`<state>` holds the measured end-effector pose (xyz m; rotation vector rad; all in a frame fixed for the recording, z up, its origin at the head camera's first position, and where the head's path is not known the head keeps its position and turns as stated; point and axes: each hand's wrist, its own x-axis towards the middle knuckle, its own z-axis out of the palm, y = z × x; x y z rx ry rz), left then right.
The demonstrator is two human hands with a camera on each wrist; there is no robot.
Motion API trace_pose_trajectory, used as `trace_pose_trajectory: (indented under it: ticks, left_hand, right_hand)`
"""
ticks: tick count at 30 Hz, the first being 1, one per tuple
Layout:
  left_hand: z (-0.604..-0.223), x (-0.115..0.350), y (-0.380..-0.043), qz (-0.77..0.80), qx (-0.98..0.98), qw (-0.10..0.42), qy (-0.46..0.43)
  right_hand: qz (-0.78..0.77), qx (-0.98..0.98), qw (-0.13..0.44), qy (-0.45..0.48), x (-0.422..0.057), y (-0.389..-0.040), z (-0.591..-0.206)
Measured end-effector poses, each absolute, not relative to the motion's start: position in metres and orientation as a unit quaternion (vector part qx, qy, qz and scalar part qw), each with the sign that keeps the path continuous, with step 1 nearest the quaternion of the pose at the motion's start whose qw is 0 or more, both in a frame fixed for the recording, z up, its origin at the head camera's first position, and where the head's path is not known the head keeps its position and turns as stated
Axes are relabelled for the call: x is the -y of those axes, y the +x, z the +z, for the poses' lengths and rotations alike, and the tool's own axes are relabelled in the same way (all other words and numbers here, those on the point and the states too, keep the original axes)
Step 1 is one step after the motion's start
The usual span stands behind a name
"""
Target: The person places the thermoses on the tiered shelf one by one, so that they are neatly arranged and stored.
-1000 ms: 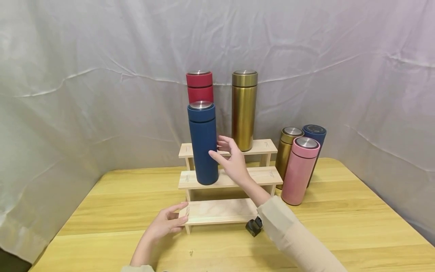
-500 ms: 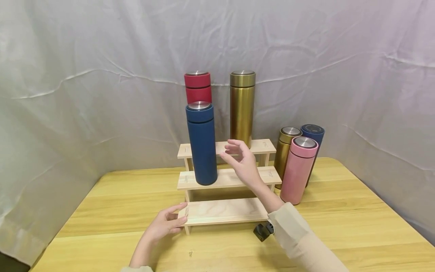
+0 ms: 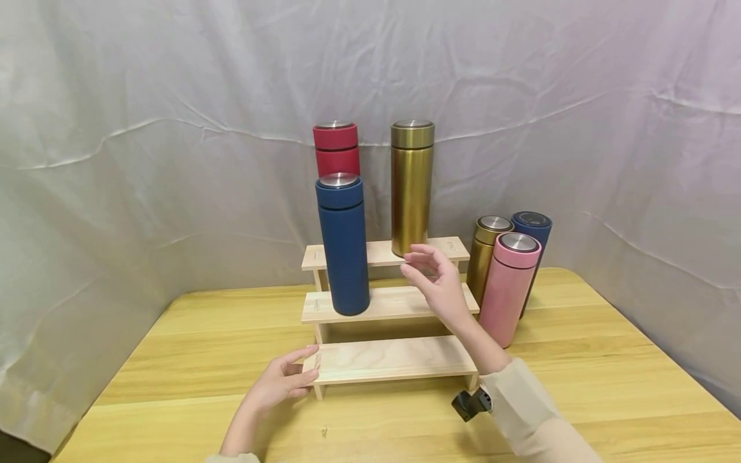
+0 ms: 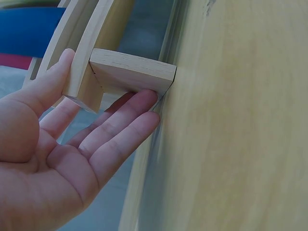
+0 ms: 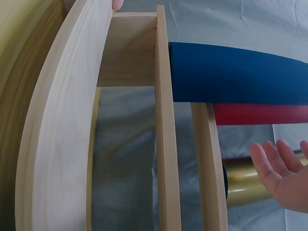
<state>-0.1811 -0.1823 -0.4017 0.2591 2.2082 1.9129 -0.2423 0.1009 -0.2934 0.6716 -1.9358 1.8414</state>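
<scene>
Head view: loose and empty, the right hand hung apart from the blue flask, which stood upright midway up the wooden stand, while the left hand pinched its bottom-left end!

No legible text or numbers — marks on the wooden stand and on the far-right blue bottle's lid — unreadable.
</scene>
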Motion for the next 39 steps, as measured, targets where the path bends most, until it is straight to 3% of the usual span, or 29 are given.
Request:
trace_pose_trajectory:
  ticks: [19,24,31,34,39]
  left_hand:
    - [-0.402,0.185,-0.182,0.644,-0.751,0.105,0.099]
    - [-0.402,0.184,-0.183,0.643,-0.752,0.104,0.101]
    - [-0.403,0.184,-0.184,0.643,-0.752,0.107,0.096]
    - [-0.403,0.184,-0.183,0.644,-0.751,0.109,0.096]
    - [-0.404,0.185,-0.183,0.644,-0.75,0.109,0.102]
  right_hand:
    - [0.683,0.656,0.208,0.244,-0.142,-0.234,-0.301]
    - [0.68,0.625,0.216,0.316,-0.181,-0.297,-0.365]
    - [0.681,0.626,0.223,0.307,-0.202,-0.296,-0.364]
    - [0.685,0.608,0.224,0.332,-0.227,-0.335,-0.401]
    - [0.68,0.631,0.239,0.287,-0.207,-0.268,-0.344]
